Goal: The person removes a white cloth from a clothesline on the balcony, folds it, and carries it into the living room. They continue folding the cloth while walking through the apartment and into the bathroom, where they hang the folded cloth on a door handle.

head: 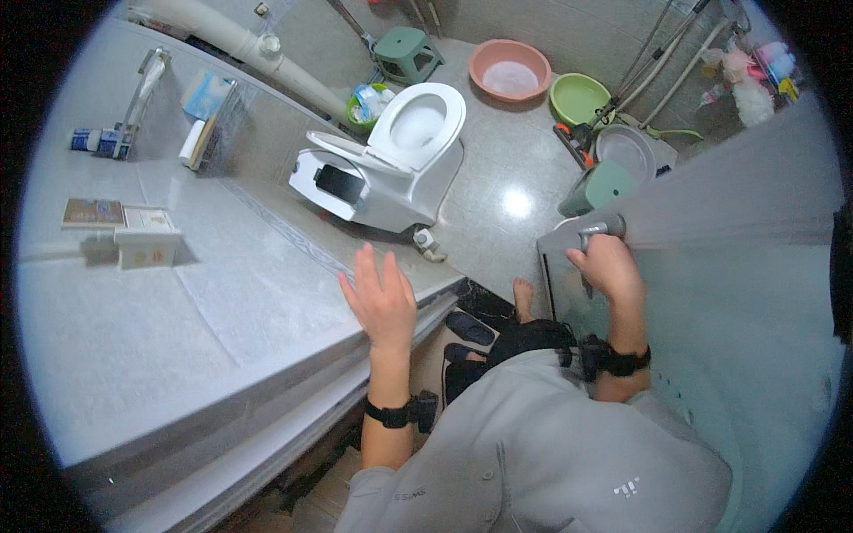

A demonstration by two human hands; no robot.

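My left hand [385, 300] is raised with its fingers apart beside the tiled wall at the door frame, holding nothing. On the right, my right hand [605, 265] is closed around a metal door handle [603, 228] on a frosted glass door [720, 300]. The thumb lies along the handle's near side; the palm is hidden. Ahead stands a white toilet [420, 130] with its lid up, and a black phone-like object [340, 183] lies on its tank. One bare foot [524, 298] is on the bathroom floor; dark slippers [469, 328] are by the threshold.
A pink basin [510, 70], a green basin [580, 98] and a grey basin [626, 153] are on the floor. Green stools [405, 54] stand at the back and by the door. Mop handles [660, 63] lean at right. A small bin [366, 106] sits beside the toilet.
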